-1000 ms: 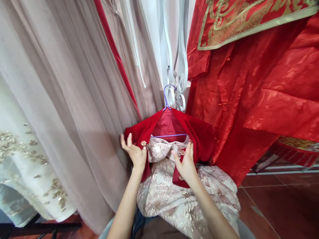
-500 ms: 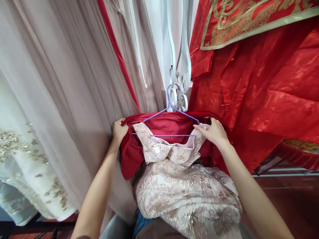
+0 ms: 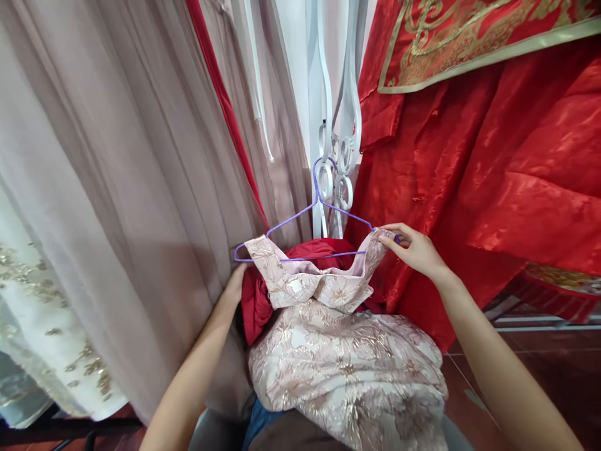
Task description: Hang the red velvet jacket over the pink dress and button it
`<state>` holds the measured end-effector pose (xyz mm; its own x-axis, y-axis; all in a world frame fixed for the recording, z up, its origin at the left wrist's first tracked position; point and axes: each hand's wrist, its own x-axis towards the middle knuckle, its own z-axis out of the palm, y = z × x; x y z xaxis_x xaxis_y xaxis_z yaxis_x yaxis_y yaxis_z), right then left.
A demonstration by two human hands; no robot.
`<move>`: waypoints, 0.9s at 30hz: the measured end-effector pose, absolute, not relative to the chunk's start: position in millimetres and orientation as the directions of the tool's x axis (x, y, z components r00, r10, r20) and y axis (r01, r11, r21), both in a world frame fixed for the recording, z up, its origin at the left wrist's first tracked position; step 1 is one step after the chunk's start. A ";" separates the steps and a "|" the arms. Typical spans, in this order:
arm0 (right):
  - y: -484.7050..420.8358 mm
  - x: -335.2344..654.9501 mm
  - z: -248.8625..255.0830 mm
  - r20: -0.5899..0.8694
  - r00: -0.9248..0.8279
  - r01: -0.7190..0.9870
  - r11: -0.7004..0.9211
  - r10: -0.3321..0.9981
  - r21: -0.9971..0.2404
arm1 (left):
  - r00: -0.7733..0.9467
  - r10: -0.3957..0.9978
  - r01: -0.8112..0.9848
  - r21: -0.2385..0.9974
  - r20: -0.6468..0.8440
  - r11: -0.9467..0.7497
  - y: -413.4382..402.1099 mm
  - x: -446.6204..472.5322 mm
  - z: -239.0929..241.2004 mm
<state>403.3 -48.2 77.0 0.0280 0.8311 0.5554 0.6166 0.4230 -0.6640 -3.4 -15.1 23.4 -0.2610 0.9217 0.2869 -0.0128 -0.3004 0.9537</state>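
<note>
A pale pink dress [image 3: 347, 357] with metallic floral brocade hangs on a purple hanger [image 3: 293, 216] in front of me, its skirt spread over my lap. My right hand [image 3: 420, 252] is closed on the dress's right shoulder strap, pinching it at the hanger's end. At the left strap, my left hand [image 3: 236, 283] is partly behind the hanger and against dark red fabric [image 3: 256, 304]; its fingers are hidden. That red fabric lies bunched behind the bodice and also shows above the neckline.
A white scrollwork metal stand [image 3: 346, 188] rises behind the hanger hook. Greyish-pink sheer drapes [image 3: 154, 188] and a white beaded gown [image 3: 61, 351] hang at left. Red garments [image 3: 469, 175] with a gold-patterned panel [image 3: 474, 37] fill the right. Tiled floor [image 3: 521, 369] shows low right.
The red fabric, stretched wide between both hands before, has dropped and bunched behind the dress. My left hand moved down and inward behind the hanger; my right now grips the strap end.
</note>
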 end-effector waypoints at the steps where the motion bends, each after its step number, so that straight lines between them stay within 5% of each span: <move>1: -48.7 404.7 80.0 0.553 0.015 0.637 0.418 0.833 -0.647 | -0.239 0.928 -0.084 0.946 0.285 -0.313 -14.0 -9.9 33.6; 4: -48.9 407.7 90.0 0.544 -0.030 0.633 0.438 0.838 -0.639 | -0.086 0.920 -0.087 0.917 0.383 -0.390 -15.6 -23.8 70.4; 8: -44.5 409.4 97.0 0.513 -0.074 0.569 0.459 0.855 -0.683 | 0.118 0.862 0.397 0.772 0.493 -0.496 -30.0 -16.0 102.5; 10: -41.3 409.0 98.1 0.511 -0.083 0.562 0.463 0.856 -0.685 | 0.126 0.803 0.500 0.662 0.583 -0.558 -35.2 -7.0 106.1; 13: -36.6 409.2 98.6 0.536 -0.076 0.583 0.473 0.841 -0.661 | 0.073 0.718 0.524 0.586 0.693 -0.618 -35.7 0.9 103.5; 18: -31.8 426.0 83.9 0.584 0.027 0.555 0.473 0.811 -0.684 | -0.173 0.713 0.504 0.683 0.679 -0.528 -36.2 -7.1 90.0; 27: -58.4 443.5 14.0 0.460 0.317 0.333 0.357 0.829 -0.873 | -0.571 0.684 0.307 0.890 0.455 -0.336 -72.8 -27.1 10.1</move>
<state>443.5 -58.4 14.0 0.3174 0.8291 0.4603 0.3330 0.3570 -0.8727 -27.1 -72.8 10.1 -0.5707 0.6837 0.4548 0.3074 -0.3357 0.8904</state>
